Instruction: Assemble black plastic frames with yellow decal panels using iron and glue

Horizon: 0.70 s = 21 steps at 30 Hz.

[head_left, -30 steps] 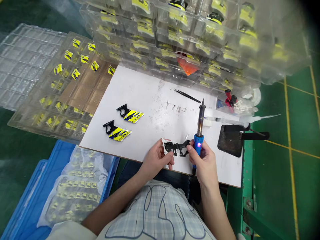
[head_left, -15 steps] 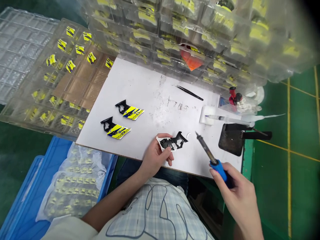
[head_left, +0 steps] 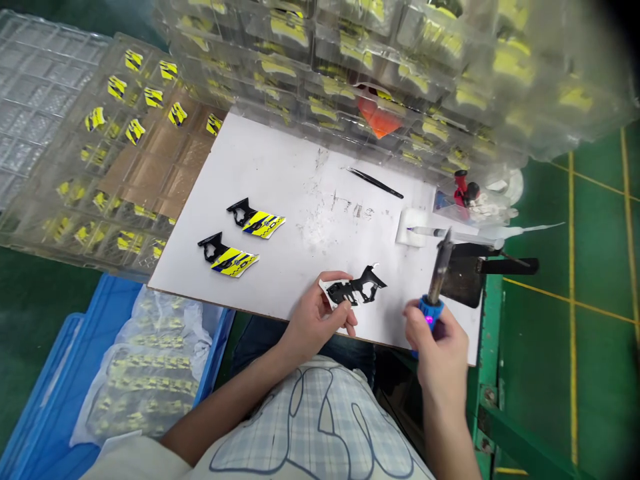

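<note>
My left hand (head_left: 323, 313) is closed on a black plastic part (head_left: 367, 285) near the front edge of the white board, its dark inner side turned up. My right hand (head_left: 440, 340) grips a soldering iron (head_left: 437, 273) by its blue handle, where a small light glows pink. The iron's tip points up and away, apart from the part. Two similar parts lie on the board to the left, a black and yellow part (head_left: 263, 223) and, nearer me, a second one (head_left: 233, 261).
Black tweezers (head_left: 375, 182) lie behind my hands. On the right are a syringe (head_left: 455, 237), a white pad (head_left: 407, 227) and a black stand (head_left: 463, 280). Stacked clear trays (head_left: 320, 143) wall off the back. A blue crate (head_left: 107, 293) sits at lower left.
My right hand has moved left and turned, so the iron's tip swings from pointing up-left to nearly straight up. My left hand and its part have shifted slightly right.
</note>
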Tool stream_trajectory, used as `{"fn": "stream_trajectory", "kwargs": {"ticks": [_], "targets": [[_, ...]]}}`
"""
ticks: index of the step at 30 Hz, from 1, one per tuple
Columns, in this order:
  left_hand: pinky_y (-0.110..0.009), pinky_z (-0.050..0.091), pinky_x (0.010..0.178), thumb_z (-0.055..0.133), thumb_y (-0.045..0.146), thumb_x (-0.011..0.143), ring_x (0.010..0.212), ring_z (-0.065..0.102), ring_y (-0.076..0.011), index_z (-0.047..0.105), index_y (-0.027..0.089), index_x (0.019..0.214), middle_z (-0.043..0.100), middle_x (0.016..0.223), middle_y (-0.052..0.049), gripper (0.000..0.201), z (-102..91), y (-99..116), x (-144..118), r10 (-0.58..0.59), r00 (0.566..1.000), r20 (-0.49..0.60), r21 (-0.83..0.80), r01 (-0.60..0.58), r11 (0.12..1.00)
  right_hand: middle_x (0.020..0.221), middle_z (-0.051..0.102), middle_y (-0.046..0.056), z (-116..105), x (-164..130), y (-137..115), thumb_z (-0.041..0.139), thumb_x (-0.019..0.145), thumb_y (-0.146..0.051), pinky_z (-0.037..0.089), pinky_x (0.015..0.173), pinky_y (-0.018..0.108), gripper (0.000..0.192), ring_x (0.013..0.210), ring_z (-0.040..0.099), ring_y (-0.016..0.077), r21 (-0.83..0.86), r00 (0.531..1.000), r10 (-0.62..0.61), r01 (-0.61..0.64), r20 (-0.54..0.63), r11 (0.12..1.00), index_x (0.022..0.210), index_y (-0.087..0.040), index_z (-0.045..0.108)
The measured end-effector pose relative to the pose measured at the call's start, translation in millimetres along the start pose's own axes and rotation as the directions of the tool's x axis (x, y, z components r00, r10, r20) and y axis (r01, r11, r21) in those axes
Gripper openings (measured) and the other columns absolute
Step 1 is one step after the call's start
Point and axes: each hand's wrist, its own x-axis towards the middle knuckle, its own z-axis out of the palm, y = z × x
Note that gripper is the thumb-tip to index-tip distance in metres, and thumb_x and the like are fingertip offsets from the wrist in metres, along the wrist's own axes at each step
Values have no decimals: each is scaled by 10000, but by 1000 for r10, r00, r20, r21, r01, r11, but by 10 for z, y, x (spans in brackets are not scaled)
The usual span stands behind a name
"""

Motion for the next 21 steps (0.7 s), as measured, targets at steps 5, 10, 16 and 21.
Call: {"fn": "stream_trajectory", "kwargs": {"ticks": [5,10,16,21], "targets": [[-314,577,730,730,327,864,641,707,-155,465,183,1242,695,730,26,483,30,-14,-55,-12,996,93,-81,20,996,652,523,-33,464,268,-8,742,815,-562,336,494,246,383,525,406,114,173,1000,13,-10,-19,985,864,-194,649],[-301,539,765,629,501,934,789,732,-189,533,175,1175,744,867,-51,417,-87,9,-62,-32,990,139,49,25,998,657,551,-38,516,387,-84,783,782,-506,368,508,249,348,527,430,111,219,1000,-5,2,12,976,817,-197,627],[-225,432,573,620,349,922,602,640,-118,633,149,948,647,749,6,202,-88,9,-32,-79,992,101,210,57,976,696,589,-40,571,371,-179,796,770,-356,406,558,244,229,581,482,113,234,997,-54,41,48,971,777,-203,626],[-193,331,546,712,305,848,545,507,-40,579,170,970,565,805,51,226,-6,-13,-101,-40,999,5,243,37,969,687,571,-46,685,280,-218,765,796,-349,405,569,248,206,590,470,114,280,996,-87,84,-1,956,786,-208,616]]}}
